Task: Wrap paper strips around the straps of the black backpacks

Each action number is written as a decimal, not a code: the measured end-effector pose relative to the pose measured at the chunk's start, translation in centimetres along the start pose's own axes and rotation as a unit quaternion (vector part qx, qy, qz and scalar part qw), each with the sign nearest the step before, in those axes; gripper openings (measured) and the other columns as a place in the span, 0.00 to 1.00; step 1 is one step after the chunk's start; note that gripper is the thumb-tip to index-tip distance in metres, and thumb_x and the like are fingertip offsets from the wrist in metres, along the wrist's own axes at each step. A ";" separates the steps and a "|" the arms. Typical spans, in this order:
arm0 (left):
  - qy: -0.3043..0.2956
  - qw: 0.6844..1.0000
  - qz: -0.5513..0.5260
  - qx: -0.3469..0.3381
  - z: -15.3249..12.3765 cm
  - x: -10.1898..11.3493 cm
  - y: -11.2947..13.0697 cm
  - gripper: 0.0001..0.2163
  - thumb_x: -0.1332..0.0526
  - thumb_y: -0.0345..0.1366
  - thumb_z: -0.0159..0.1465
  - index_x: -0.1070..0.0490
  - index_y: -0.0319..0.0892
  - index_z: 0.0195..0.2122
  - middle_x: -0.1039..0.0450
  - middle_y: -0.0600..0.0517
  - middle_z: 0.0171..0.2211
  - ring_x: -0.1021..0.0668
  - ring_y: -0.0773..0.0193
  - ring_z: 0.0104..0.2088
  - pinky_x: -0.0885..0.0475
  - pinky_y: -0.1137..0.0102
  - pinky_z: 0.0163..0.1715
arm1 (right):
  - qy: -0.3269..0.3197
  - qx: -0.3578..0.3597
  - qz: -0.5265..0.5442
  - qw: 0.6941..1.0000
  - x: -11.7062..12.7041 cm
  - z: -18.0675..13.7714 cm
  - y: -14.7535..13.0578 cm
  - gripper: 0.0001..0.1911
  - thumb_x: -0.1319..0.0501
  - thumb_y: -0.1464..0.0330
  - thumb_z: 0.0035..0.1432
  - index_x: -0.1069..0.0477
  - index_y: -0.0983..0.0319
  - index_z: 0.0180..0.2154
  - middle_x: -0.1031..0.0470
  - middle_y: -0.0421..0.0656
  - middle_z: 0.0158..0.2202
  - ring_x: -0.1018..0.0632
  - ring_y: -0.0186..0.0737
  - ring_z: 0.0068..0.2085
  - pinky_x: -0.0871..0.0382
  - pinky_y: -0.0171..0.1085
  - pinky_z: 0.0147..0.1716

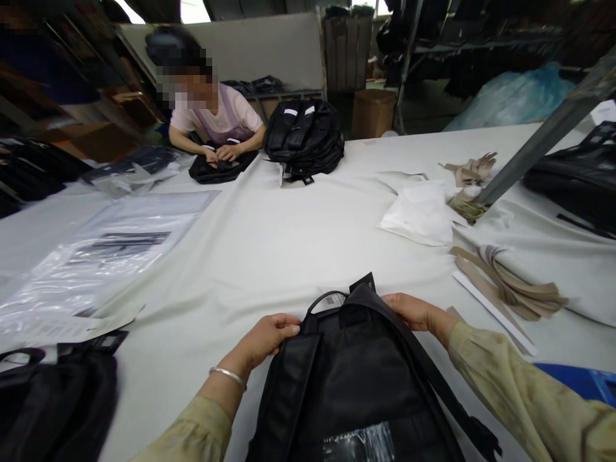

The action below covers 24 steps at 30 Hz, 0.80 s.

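Observation:
A black backpack point(359, 378) lies in front of me with its shoulder straps facing up. A carry loop and a black hang tag point(362, 280) stick out at its top end. My left hand point(269, 335) pinches the bag's upper left edge between thumb and fingers. On the other side, my right hand point(407, 309) grips the upper right edge beside the shoulder strap, its fingertips partly hidden behind the bag. A clear plastic patch point(360, 443) shows on the lower back panel.
Across the white table point(289, 237), a co-worker point(216, 122) handles a black bag near a stack of backpacks point(305, 138). Plastic bags point(120, 244) lie left, more black bags point(52, 398) near left. A white packet point(418, 212), tan strips point(520, 282) and a metal post point(548, 128) are right.

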<state>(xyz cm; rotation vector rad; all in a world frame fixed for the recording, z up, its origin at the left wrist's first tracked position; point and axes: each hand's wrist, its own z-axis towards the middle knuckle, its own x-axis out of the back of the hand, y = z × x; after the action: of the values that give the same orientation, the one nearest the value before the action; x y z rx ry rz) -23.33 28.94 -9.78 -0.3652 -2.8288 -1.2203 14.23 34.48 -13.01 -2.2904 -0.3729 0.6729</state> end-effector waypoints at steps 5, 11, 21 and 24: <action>0.008 0.980 0.176 -0.091 0.6 -1.3 0.6 0.19 0.31 0.40 0.48 0.20 0.41 0.41 0.27 0.54 0.23 0.27 0.63 0.24 0.34 0.70 0.26 | -0.027 0.014 -0.203 0.979 -0.3 1.1 -0.6 0.15 0.34 0.65 0.48 0.23 0.60 0.41 0.25 0.35 0.21 0.30 0.31 0.18 0.34 0.30 0.21; 0.077 0.944 0.257 -0.193 1.5 -3.4 1.1 0.16 0.31 0.35 0.47 0.19 0.46 0.39 0.23 0.50 0.37 0.24 0.53 0.40 0.30 0.63 0.45 | -0.036 0.188 -0.357 0.915 -2.5 2.4 -2.3 0.09 0.34 0.70 0.43 0.24 0.64 0.31 0.21 0.40 0.31 0.22 0.45 0.35 0.28 0.38 0.37; -0.005 0.945 0.228 -0.233 -2.5 -3.1 1.9 0.23 0.27 0.41 0.44 0.22 0.47 0.44 0.21 0.51 0.40 0.22 0.51 0.41 0.30 0.64 0.46 | -0.069 0.246 -0.333 0.908 -4.2 -0.5 -2.4 0.10 0.35 0.68 0.45 0.31 0.63 0.32 0.27 0.39 0.30 0.27 0.39 0.33 0.33 0.34 0.33; 0.035 0.937 0.289 -0.192 -3.1 -2.7 1.5 0.24 0.24 0.46 0.35 0.22 0.48 0.35 0.22 0.52 0.32 0.22 0.52 0.35 0.31 0.65 0.38 | -0.047 0.235 -0.339 0.910 -4.1 -0.6 -1.9 0.07 0.36 0.68 0.47 0.33 0.62 0.29 0.27 0.38 0.28 0.27 0.38 0.32 0.34 0.33 0.32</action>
<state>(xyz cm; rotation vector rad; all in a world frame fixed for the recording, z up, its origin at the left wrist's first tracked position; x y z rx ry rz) -20.54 27.18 -6.88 -1.0504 -2.1477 -1.5659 11.05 33.68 -9.82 -1.5268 -0.8924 0.4427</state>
